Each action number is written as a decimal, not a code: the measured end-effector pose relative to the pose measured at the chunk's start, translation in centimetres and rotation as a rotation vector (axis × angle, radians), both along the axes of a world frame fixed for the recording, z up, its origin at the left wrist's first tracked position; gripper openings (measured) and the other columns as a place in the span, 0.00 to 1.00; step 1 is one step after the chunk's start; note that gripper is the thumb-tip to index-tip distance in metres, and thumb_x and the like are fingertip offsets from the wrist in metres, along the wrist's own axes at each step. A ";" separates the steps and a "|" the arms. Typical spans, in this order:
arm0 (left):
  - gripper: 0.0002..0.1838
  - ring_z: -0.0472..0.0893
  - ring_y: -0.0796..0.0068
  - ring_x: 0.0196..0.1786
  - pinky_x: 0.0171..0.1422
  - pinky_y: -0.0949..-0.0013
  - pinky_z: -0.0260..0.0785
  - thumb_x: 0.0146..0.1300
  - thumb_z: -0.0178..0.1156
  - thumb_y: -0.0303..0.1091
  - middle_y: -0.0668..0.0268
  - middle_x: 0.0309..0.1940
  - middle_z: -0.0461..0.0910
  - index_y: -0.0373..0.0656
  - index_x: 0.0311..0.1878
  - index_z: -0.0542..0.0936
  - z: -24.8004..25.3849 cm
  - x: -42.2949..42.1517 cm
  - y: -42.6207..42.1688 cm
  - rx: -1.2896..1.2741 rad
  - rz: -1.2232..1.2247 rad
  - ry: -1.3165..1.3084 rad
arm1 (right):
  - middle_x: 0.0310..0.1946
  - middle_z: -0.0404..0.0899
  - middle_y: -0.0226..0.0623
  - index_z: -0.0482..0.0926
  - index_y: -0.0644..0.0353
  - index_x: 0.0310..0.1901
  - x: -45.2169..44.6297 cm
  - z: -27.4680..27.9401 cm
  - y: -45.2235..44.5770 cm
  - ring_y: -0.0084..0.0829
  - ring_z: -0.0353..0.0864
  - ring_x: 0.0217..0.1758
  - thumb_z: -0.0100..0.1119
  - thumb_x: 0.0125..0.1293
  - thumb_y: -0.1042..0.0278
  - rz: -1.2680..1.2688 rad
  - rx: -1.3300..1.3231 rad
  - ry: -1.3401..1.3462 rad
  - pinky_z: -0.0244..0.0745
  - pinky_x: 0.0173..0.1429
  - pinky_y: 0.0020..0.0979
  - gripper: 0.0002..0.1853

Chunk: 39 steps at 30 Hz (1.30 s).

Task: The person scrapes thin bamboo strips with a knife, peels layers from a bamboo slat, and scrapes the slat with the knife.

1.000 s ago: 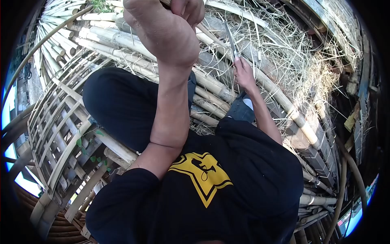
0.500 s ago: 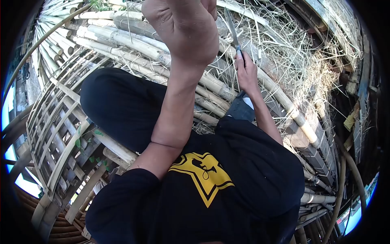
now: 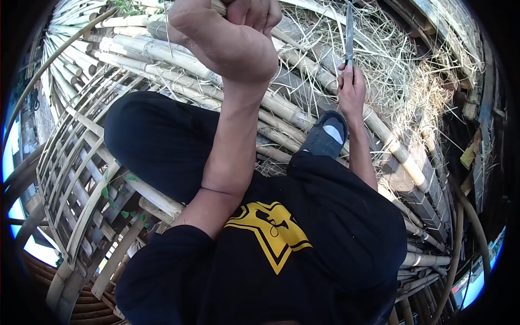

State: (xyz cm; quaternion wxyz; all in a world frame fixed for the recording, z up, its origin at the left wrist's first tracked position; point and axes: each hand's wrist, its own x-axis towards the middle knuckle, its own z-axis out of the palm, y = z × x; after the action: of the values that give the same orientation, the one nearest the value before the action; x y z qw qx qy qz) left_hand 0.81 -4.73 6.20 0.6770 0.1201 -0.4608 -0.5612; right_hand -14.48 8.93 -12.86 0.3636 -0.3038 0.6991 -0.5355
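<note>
My right hand [image 3: 351, 93] is closed round the handle of a long, narrow knife [image 3: 349, 32], whose blade points away from me over loose shavings. Close to the camera at the top, my left hand [image 3: 227, 40] is raised with its fingers curled in. A bit of a pale bamboo strip [image 3: 219, 6] shows between its thumb and fingers; the remainder is out of frame or hidden by the hand. Knife and left hand are well apart. Beside my right wrist a dark clog [image 3: 325, 135] covers my foot.
Bamboo poles [image 3: 189, 65] lie side by side under and before me. Thin pale shavings [image 3: 390, 59] are heaped at the upper right. A woven bamboo frame [image 3: 70, 179] stands at my left, and more poles [image 3: 67, 70] are stacked at the far left.
My right hand has moved right and a little forward with the knife, whose blade is now more upright in view. My left hand has shifted slightly left and down, showing more of its curled fingers.
</note>
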 end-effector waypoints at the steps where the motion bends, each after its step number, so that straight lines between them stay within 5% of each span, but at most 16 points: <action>1: 0.25 0.44 0.82 0.12 0.14 0.76 0.43 0.72 0.29 0.49 0.74 0.10 0.49 0.51 0.18 0.55 -0.4 -0.1 -0.1 -0.001 0.000 -0.001 | 0.18 0.60 0.21 0.72 0.61 0.41 0.1 -0.3 0.0 0.12 0.56 0.18 0.41 0.77 0.57 0.000 -0.001 -0.001 0.52 0.21 0.20 0.16; 7: 0.25 0.45 0.82 0.12 0.14 0.76 0.45 0.72 0.29 0.49 0.74 0.10 0.49 0.50 0.18 0.56 -0.6 -0.5 -0.6 -0.011 -0.003 0.036 | 0.18 0.62 0.22 0.73 0.61 0.42 0.9 -1.3 0.4 0.12 0.57 0.19 0.40 0.77 0.57 0.060 0.013 0.027 0.53 0.21 0.18 0.16; 11: 0.26 0.45 0.80 0.12 0.17 0.75 0.39 0.63 0.38 0.54 0.72 0.09 0.49 0.50 0.13 0.55 5.7 3.5 0.3 -0.025 -0.079 -0.179 | 0.19 0.62 0.21 0.73 0.61 0.42 0.4 -1.6 1.0 0.11 0.58 0.19 0.41 0.77 0.57 0.037 0.021 -0.006 0.53 0.21 0.18 0.16; 18: 0.24 0.47 0.85 0.08 0.08 0.78 0.44 0.71 0.38 0.41 0.77 0.09 0.51 0.51 0.15 0.56 14.6 8.3 2.5 -0.400 0.344 -0.377 | 0.18 0.62 0.21 0.74 0.60 0.43 -0.3 -2.1 2.4 0.11 0.58 0.17 0.41 0.77 0.56 -0.058 0.006 -0.072 0.53 0.20 0.18 0.16; 26: 0.21 0.48 0.86 0.10 0.12 0.79 0.42 0.69 0.37 0.33 0.78 0.10 0.53 0.50 0.15 0.57 22.6 3.7 -0.2 -0.666 0.665 -0.017 | 0.18 0.63 0.22 0.75 0.61 0.42 0.7 -1.7 3.1 0.12 0.58 0.17 0.42 0.77 0.56 -0.117 0.032 -0.197 0.53 0.21 0.19 0.17; 32: 0.23 0.51 0.87 0.09 0.10 0.81 0.44 0.71 0.34 0.39 0.79 0.09 0.53 0.54 0.15 0.60 17.1 4.8 -1.5 -0.636 0.258 -0.524 | 0.19 0.61 0.21 0.74 0.60 0.44 1.5 -1.9 2.6 0.11 0.56 0.16 0.40 0.77 0.56 -0.102 0.033 -0.266 0.51 0.19 0.17 0.17; 34: 0.22 0.50 0.85 0.08 0.07 0.81 0.46 0.70 0.42 0.44 0.76 0.08 0.54 0.56 0.16 0.61 13.1 2.9 -0.7 -0.287 -0.015 -0.426 | 0.19 0.61 0.21 0.74 0.60 0.44 1.7 -2.0 2.9 0.11 0.56 0.16 0.40 0.77 0.56 -0.088 0.023 -0.252 0.51 0.19 0.17 0.16; 39: 0.23 0.47 0.81 0.12 0.16 0.76 0.40 0.64 0.38 0.51 0.72 0.08 0.50 0.52 0.14 0.55 8.3 2.2 -0.3 -0.055 0.135 -0.582 | 0.20 0.62 0.20 0.74 0.60 0.44 2.7 -2.3 3.7 0.10 0.57 0.16 0.41 0.77 0.56 -0.028 0.016 -0.217 0.51 0.20 0.16 0.16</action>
State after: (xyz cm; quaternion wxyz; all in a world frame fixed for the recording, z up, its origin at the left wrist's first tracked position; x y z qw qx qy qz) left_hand 3.04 -5.02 14.51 0.5554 0.2878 -0.6415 -0.4441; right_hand -11.81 12.60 -15.18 0.4319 -0.2316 0.6640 -0.5647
